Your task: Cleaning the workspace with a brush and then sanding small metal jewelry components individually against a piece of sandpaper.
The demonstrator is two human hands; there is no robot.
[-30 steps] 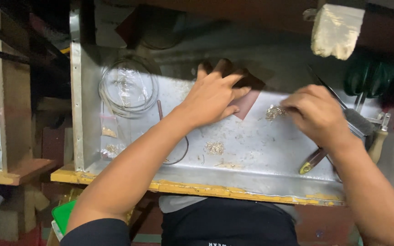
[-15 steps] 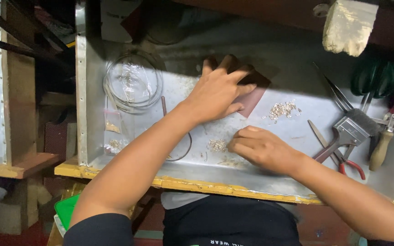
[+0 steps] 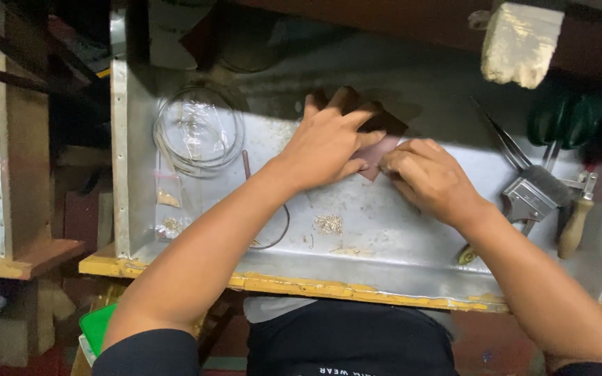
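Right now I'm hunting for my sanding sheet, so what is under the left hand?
A brown sheet lies flat under the left hand on the metal tray. The right hand touches its edge. Most of the sheet is covered.

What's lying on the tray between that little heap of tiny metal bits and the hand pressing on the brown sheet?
In the head view, only bare, scuffed tray lies between the small heap of metal bits and the left hand on the brown sheet.
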